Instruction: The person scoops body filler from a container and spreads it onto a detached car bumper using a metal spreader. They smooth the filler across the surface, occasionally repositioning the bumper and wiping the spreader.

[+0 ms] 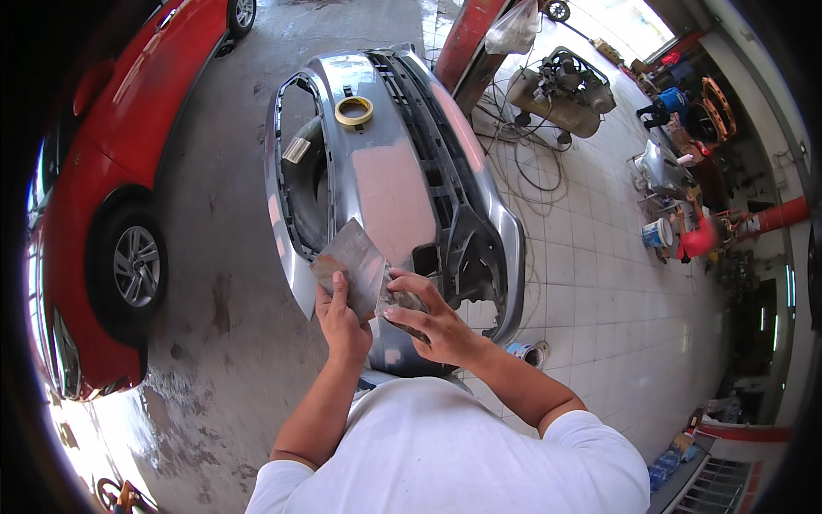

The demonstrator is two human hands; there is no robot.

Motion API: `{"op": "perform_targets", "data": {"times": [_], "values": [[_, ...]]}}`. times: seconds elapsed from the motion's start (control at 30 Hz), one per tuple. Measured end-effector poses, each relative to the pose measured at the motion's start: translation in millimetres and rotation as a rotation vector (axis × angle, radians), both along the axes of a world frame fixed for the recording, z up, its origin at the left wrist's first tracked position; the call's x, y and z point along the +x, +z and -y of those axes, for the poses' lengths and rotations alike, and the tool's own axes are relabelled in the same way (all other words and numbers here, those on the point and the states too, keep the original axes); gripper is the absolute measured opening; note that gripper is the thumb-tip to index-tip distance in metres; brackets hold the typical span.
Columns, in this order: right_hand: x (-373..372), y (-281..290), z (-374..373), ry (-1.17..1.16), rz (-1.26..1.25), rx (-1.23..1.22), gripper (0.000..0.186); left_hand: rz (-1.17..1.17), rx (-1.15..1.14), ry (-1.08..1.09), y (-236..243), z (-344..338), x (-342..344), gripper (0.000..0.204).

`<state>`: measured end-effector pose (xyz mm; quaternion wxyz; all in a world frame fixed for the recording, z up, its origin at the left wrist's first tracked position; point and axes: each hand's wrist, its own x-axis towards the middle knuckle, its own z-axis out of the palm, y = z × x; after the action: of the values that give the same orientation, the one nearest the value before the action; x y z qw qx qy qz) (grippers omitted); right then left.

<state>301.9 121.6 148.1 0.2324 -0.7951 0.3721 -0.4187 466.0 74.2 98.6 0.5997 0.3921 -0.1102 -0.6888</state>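
Note:
My left hand (pixel 344 327) is closed on a flat grey plate (pixel 363 262) with a rusty-brown edge, the thumb lying on its face. My right hand (pixel 441 324) is closed round a small, smudged grey piece (pixel 396 300), held at the plate's right edge. Its kind I cannot make out. Both hands are above the near end of a grey car bumper (pixel 340 163), which carries smooth pink filler patches (pixel 390 195). A yellow roll of tape (pixel 354 110) lies on the bumper's far part.
A tyre (pixel 308 193) shows through the bumper's left opening, with a shiny foil-like piece (pixel 296 151) on it. A red car (pixel 107 180) stands left. Right are a red post (pixel 469 60), an air compressor (pixel 561 94), hoses (pixel 548 184) and a tin (pixel 528 353). People work far right.

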Motion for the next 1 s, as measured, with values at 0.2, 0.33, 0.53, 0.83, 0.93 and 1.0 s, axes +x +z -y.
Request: {"op": "perform_targets", "data": {"times": [0.2,0.33,0.53,0.83,0.93,1.0], "values": [[-54,-6,6,-0.205,-0.229,-0.046,0.088,-0.036,-0.101,-0.102,50,-14,-25,0.034],[-75,-26,6,-0.557,0.141,0.238,0.061,-0.319,-0.141,-0.231,69,-11,-30,0.042],[-31,4,23,-0.5,1.672,0.614,0.046,-0.645,-0.033,-0.464,49,-8,-63,0.055],[-5,-6,-20,-0.241,1.3,0.868,0.037,-0.064,-0.186,-0.283,51,0,-71,0.05],[-2,-1,-4,-0.366,1.275,0.826,0.034,0.107,-0.286,-0.321,30,3,-62,0.05],[-3,5,-2,-0.422,1.316,0.79,0.032,0.275,-0.384,-0.287,23,3,-61,0.048]]}}
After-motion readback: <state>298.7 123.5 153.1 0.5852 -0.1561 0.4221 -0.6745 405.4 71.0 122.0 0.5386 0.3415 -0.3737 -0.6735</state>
